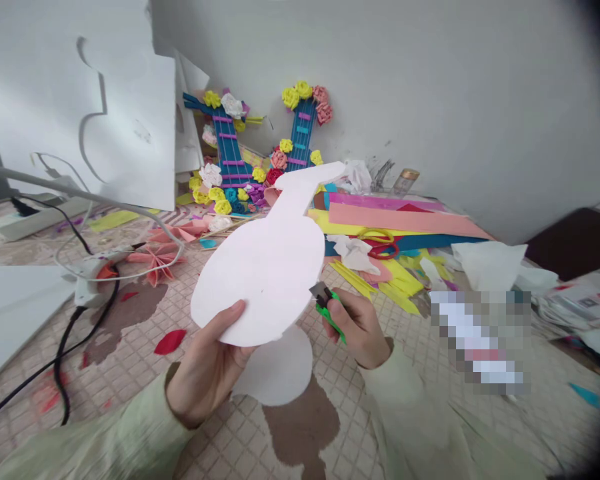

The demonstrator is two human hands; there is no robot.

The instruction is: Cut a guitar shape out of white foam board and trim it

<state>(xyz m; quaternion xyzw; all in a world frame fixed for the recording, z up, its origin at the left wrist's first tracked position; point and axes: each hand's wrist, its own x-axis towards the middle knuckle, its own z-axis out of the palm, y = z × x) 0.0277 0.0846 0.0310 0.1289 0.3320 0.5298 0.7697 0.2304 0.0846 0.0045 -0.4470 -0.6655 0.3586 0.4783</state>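
A white guitar-shaped board (265, 267) is held up over the table by my left hand (213, 367), thumb on its face and fingers behind its lower edge. My right hand (357, 327) is closed around a green and black utility knife (333, 313). The knife's blade points toward the board's right edge, very near it; whether they touch is hard to tell. Below the held board, another rounded white piece (280, 370) lies on the table.
Two blue guitar shapes (229, 150) with paper flowers lean at the wall. Coloured paper strips (405, 219) and scissors (383, 243) lie behind my right hand. A glue gun (91, 280) with black cables is at left, near a large cut-out white board (130, 113).
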